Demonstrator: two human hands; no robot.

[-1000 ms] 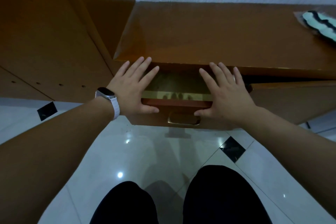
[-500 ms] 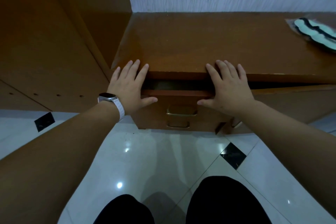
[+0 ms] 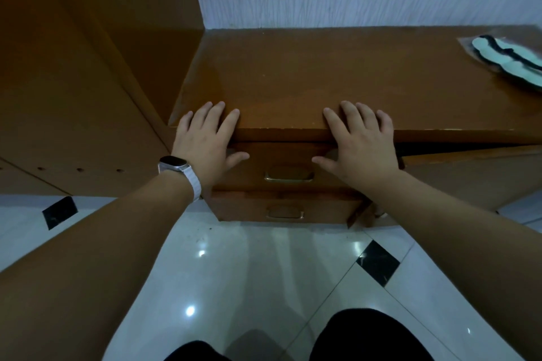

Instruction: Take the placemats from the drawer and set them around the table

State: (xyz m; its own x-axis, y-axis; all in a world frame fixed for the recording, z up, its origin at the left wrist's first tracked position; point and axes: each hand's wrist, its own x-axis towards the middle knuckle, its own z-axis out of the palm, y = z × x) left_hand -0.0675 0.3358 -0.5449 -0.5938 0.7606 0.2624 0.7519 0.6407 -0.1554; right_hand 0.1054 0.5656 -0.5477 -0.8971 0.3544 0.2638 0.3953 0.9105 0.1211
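Observation:
The top drawer (image 3: 289,161) of a brown wooden sideboard (image 3: 337,79) is pushed in flush, its brass handle (image 3: 289,176) showing between my hands. My left hand (image 3: 206,141), with a white watch on the wrist, presses flat against the drawer front at its left end. My right hand (image 3: 360,143) presses flat at the right end. The fingers of both hands are straight and reach up over the sideboard's front edge. A pale green and black scalloped mat (image 3: 510,60) lies on the sideboard top at the far right. The drawer's inside is hidden.
A second drawer (image 3: 284,211) with its own handle sits below. A tall wooden cabinet (image 3: 73,82) stands at the left. A cabinet door (image 3: 469,176) at the right hangs slightly ajar. White glossy floor tiles (image 3: 249,272) lie below, with my dark-clothed knees at the bottom.
Both hands have pushed the top drawer in, from partly open with its inside showing to fully closed. My fingers now overlap the sideboard's front edge.

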